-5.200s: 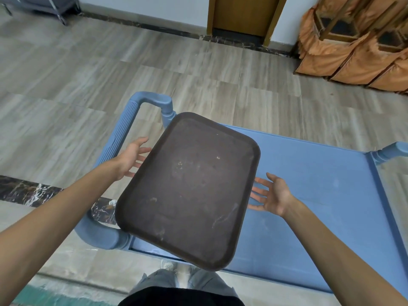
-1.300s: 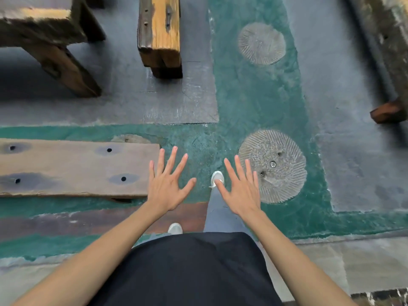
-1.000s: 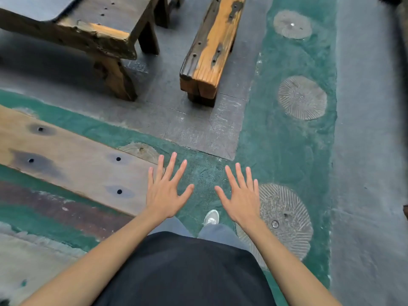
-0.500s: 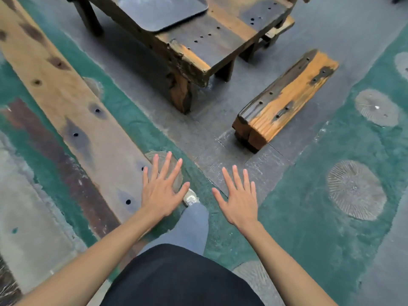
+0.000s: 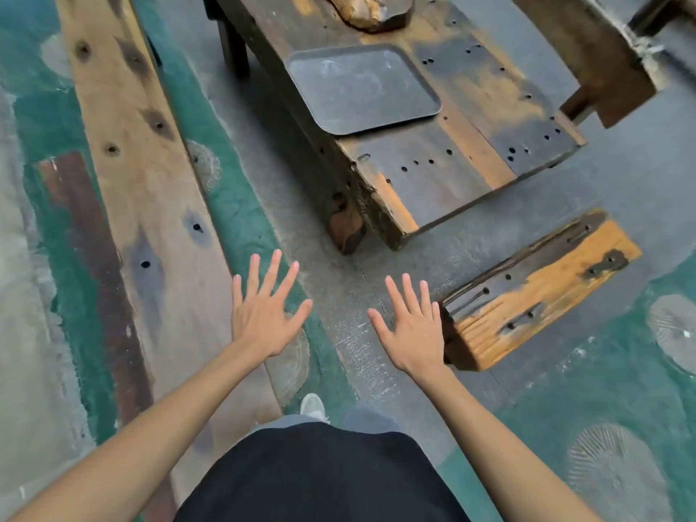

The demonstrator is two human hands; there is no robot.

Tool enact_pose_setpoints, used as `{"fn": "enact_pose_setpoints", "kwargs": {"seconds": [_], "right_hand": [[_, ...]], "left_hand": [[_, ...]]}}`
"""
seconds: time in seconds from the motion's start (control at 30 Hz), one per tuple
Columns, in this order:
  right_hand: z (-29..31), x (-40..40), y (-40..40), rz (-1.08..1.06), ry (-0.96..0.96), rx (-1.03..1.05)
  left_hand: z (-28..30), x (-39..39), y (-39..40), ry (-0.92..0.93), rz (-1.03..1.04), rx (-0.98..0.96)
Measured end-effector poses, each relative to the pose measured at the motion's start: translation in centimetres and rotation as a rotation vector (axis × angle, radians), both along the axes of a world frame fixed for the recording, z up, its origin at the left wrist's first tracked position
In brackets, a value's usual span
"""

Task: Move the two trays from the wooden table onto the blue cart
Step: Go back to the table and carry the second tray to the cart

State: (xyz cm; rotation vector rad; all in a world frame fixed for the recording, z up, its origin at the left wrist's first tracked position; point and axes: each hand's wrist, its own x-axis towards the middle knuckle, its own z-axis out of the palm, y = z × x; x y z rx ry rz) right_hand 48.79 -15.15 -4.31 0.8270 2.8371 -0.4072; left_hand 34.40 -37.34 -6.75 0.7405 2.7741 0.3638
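A dark rectangular tray [image 5: 361, 88] lies flat on the weathered wooden table [image 5: 444, 175] ahead of me. My left hand [image 5: 263, 310] and my right hand [image 5: 410, 329] hang in front of my body over the floor, palms down, fingers spread, holding nothing. Both hands are well short of the table's near end. The blue cart and the other tray are out of view.
A low wooden bench block [image 5: 534, 292] stands just right of my right hand. A long plank [image 5: 147, 205] runs along the green and grey floor on the left. A wooden carved piece [image 5: 365, 11] sits on the table beyond the tray. Another bench [image 5: 602, 58] is at top right.
Earlier both hands let go of a tray over the blue cart. Since then the view has turned and come closer to the wooden table; the second tray is now nearer. Hands stay open.
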Motion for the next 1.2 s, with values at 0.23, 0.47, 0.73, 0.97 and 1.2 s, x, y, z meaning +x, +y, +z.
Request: {"fn": "enact_pose_setpoints", "kwargs": {"seconds": [0.23, 0.47, 0.73, 0.97, 1.2], "right_hand": [[0.2, -13.1, 3.4, 0.081, -0.005, -0.043], [-2.5, -28.4, 7.8, 0.086, -0.061, -0.157], [-3.1, -43.2, 15.0, -0.053, -0.088, -0.301], [-3.8, -48.8, 20.4, -0.334, -0.004, -0.507], [-4.8, -53.1, 26.3, -1.045, 0.306, -0.829]], "left_hand": [[0.7, -11.1, 0.8, -0.008, 0.127, -0.001], [-1.4, -24.3, 5.8, -0.021, 0.163, -0.027], [-0.8, -41.3, 14.2, -0.044, 0.019, -0.063], [1.6, -53.1, 21.7, -0.105, -0.084, 0.011], [0.9, -67.6, 33.1, -0.322, -0.174, 0.127]]}}
